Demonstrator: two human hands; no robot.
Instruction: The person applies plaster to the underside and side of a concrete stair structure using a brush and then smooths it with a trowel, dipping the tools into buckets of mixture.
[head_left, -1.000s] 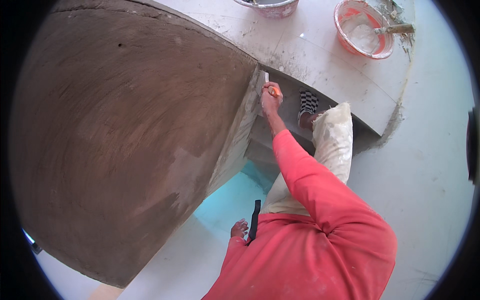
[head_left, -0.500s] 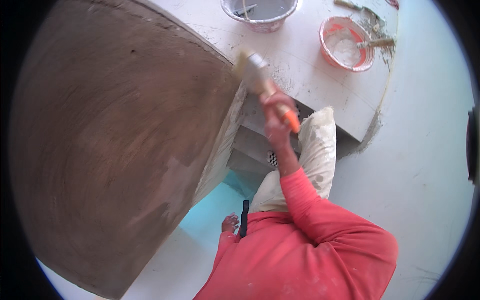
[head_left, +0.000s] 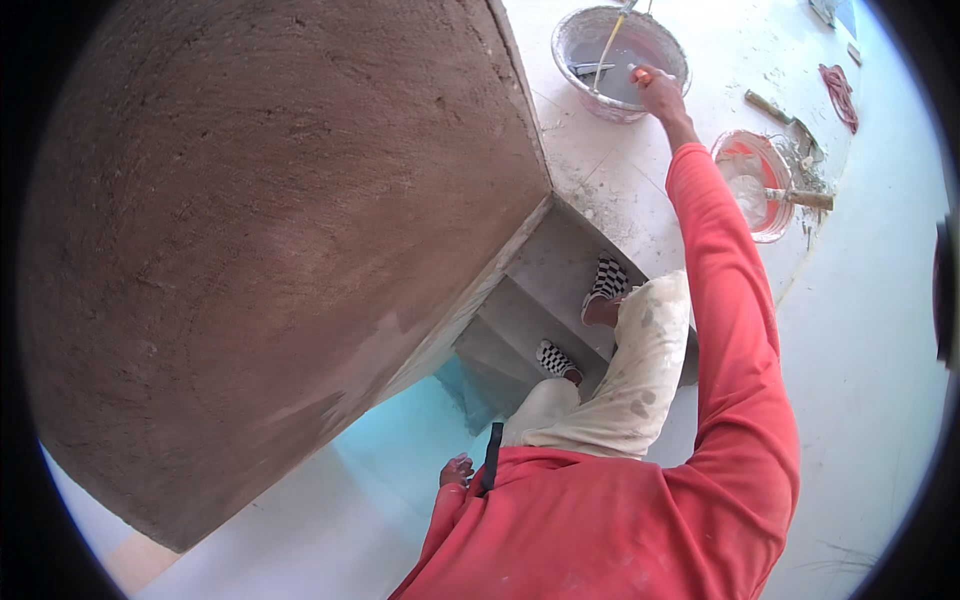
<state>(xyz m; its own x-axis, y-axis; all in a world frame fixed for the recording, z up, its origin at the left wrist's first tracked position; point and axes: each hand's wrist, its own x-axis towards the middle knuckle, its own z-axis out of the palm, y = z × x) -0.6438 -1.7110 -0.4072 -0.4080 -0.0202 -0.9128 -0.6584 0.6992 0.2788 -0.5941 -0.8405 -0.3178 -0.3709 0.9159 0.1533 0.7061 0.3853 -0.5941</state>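
Observation:
My right arm reaches far forward over a large bucket [head_left: 575, 95] of greyish liquid. My right hand [head_left: 660, 92] is closed on a paintbrush, of which the orange handle end [head_left: 641, 76] shows; its bristles are hidden. Beside my hand, a grey tool [head_left: 590, 69] leans inside the bucket near its bail handle. At my left side, my left hand [head_left: 457, 469] hangs low with loosely curled fingers somewhat apart, and I see nothing in it. Close by is a dark strap [head_left: 491, 458] at my waist. A brown rough-plastered wall [head_left: 290, 230] rises on the left.
A smaller reddish tub [head_left: 768, 232] of white paste holds a wooden-handled tool [head_left: 805, 199]. Behind it lie another wooden-handled tool [head_left: 768, 106] and a reddish cloth [head_left: 839, 97]. My checkered shoes [head_left: 606, 283] stand on grey steps [head_left: 545, 300] between the wall and the white floor ledge.
My right hand has carried the brush from the wall's top edge, forward and right, to the bucket. The view has shifted, bringing both shoes into sight. My left hand stays low.

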